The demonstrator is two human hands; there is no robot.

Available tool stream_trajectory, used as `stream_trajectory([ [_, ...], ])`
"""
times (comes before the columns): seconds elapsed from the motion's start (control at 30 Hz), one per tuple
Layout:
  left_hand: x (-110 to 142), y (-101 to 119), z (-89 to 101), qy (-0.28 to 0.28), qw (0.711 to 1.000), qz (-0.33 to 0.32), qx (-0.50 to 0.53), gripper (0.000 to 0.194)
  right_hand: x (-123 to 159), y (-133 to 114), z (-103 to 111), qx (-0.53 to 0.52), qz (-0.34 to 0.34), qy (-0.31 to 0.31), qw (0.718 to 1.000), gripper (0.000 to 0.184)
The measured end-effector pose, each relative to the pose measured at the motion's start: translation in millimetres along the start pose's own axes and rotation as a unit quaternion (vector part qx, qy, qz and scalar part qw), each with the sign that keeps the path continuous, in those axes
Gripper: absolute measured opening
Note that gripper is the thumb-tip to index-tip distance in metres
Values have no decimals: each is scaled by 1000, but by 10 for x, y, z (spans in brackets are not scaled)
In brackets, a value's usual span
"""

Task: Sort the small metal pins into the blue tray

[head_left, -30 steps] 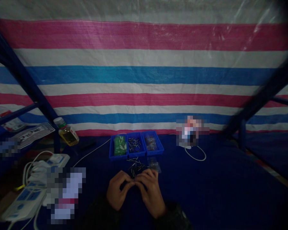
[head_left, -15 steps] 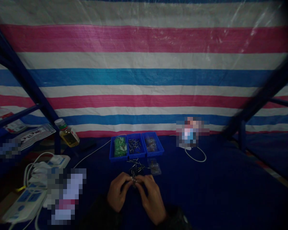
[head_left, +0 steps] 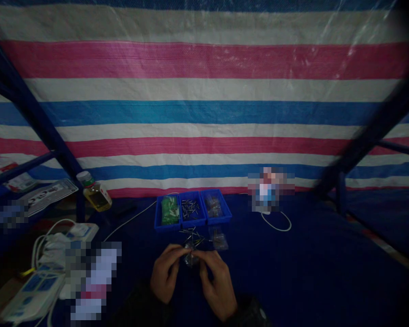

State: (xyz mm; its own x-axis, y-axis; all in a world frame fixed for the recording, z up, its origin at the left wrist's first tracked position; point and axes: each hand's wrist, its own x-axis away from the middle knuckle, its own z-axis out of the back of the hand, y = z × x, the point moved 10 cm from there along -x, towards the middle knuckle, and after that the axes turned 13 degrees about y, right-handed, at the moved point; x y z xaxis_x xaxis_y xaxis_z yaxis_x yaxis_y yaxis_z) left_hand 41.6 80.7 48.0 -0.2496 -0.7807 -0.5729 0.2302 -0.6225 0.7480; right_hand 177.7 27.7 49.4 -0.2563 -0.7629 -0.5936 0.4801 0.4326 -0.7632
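Observation:
Between my two hands is a small clear plastic bag (head_left: pixel 191 259), its contents too dark to make out. My left hand (head_left: pixel 165 272) pinches its left side, the index finger stretched along the top edge. My right hand (head_left: pixel 218 281) grips the other side in the same way, fingertips almost meeting the left ones. Just beyond the fingers lies a loose pile of thin metal pins (head_left: pixel 193 236). To the right of the pile, a filled clear bag (head_left: pixel 219 240) lies flat on the dark blue surface (head_left: pixel 293 272).
Three joined blue trays (head_left: pixel 193 223) stand behind the pile, holding green packets (head_left: pixel 170 210), metal pins (head_left: pixel 190 208) and clear bags (head_left: pixel 213 205). A bottle (head_left: pixel 95 193) and power strips (head_left: pixel 30 290) are at left. A white cable (head_left: pixel 289 222) loops at right. Blue posts flank both sides.
The clear bag between my fingers now shows spread out below the fingertips, where before it was bunched small. My thumbs have drawn apart and lower. The view has shifted slightly.

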Motion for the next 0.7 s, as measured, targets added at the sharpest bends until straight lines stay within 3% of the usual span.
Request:
stream_trajectory([
  [0.27,-65,161,75,42,996,-65,-42,9,6,24,-23,5,-12,10,1000,15],
  [0.53,17,-34,20,42,998,39,-34,6,76,165,-132,-23,-66,-24,997,13],
  [0.7,4,59,-50,-7,1000,9,-11,18,48,64,-121,-18,-34,-27,999,20],
])
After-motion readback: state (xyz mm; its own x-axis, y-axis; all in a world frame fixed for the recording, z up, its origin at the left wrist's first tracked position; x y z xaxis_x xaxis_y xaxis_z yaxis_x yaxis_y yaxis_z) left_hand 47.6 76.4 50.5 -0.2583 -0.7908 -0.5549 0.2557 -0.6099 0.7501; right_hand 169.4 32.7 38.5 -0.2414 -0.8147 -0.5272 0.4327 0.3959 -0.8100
